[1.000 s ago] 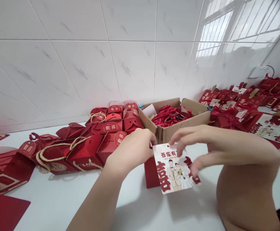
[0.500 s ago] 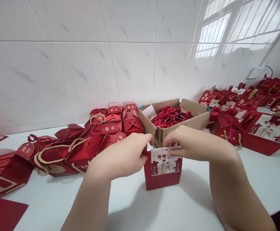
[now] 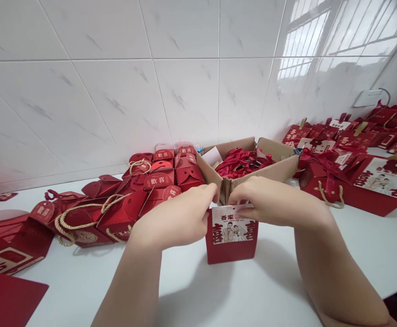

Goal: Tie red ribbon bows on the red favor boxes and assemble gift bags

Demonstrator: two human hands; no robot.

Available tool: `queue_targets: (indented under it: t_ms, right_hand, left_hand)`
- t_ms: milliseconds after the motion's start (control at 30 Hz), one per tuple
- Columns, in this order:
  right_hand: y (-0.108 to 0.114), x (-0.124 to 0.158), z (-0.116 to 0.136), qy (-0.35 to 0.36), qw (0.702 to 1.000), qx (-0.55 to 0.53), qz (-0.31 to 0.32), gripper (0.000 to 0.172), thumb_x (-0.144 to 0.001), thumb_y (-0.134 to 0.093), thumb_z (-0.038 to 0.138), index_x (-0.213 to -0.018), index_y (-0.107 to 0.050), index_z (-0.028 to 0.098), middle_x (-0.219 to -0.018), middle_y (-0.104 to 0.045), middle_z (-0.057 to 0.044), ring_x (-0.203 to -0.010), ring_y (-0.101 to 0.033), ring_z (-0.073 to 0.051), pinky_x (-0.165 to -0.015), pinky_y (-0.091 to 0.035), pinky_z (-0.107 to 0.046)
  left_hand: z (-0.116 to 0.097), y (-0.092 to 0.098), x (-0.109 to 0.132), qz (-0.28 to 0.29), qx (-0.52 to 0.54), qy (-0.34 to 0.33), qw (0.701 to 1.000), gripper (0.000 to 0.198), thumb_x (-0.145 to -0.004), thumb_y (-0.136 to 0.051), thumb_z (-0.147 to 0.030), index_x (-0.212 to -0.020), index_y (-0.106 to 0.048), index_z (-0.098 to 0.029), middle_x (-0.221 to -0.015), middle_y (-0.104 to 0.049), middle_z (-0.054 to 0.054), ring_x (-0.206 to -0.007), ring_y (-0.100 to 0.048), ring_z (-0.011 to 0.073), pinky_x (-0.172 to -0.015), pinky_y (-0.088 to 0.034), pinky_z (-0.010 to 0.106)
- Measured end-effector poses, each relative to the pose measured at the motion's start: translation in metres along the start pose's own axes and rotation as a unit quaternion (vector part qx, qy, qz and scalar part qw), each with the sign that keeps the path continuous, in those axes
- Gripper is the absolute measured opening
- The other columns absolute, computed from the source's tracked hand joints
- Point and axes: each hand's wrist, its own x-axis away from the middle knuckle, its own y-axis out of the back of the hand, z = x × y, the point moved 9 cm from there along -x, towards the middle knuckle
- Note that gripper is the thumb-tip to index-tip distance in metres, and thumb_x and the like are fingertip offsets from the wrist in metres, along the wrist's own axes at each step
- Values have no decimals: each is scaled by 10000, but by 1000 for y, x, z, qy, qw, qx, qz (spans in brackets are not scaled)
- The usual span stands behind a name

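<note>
A small red gift box [image 3: 230,253] stands upright on the white table in front of me. Its front carries a white panel [image 3: 232,232] with a cartoon wedding couple and red characters. My left hand [image 3: 185,215] grips the box's upper left edge, its fingertips partly hidden behind the rim. From the right, my right hand [image 3: 270,202] pinches the top edge, thumb in front over the panel and fingers curled behind. What lies inside the box does not show.
Just behind stands an open cardboard box [image 3: 282,171] holding red ribbons [image 3: 241,163]. Several red candy boxes [image 3: 159,179], some with rope handles [image 3: 72,222], crowd the left. More red gift boxes [image 3: 379,186] fill the right. A red sheet [image 3: 7,297] lies front left, and a tiled wall [image 3: 185,100] rises behind.
My right hand has shifted slightly left along the top edge, and the white panel now sits flatter against the box front. The view has tilted a little; both hands stay on the box.
</note>
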Motion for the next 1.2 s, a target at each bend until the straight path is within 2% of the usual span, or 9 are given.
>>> queue_targets:
  t_ms: [400,667,900,1200]
  right_hand:
    - [-3,0,1,-12,1000,8,1,106,-720,-487,96,-645,-520,163,-609,-526,10,-566,-413,-90,-523,-224,-255]
    - [-2,-1,3,-5,1000,11,-8,111,-718,-475,99,-628,-488,162,-602,-514,9,-557,-399,-92,-520,-225,-256]
    - [-4,-1,1,-18,1000,2,-2,141,-702,-498,88,-584,-464,158,-543,-453,18,-521,-329,-83,-514,-199,-255]
    - [-4,-3,2,-37,999,-2,0,160,-699,-492,79,-564,-455,158,-535,-470,18,-519,-311,-85,-512,-204,-260]
  left_hand:
    - [1,-2,2,13,-28,2,1000,53,-798,-373,-183,-776,-391,-228,-697,-546,-31,-532,-479,120,-432,-336,244]
    - [-1,-3,2,16,-29,-5,999,65,-796,-379,-168,-797,-410,-225,-753,-558,-19,-555,-478,119,-458,-341,249]
    - [-4,-4,3,18,-30,-9,999,93,-793,-380,-156,-809,-445,-221,-804,-573,-2,-592,-498,124,-465,-341,242]
    - [-1,-4,2,10,-26,-3,1000,108,-781,-377,-142,-795,-451,-219,-795,-573,-1,-590,-506,129,-465,-336,250]
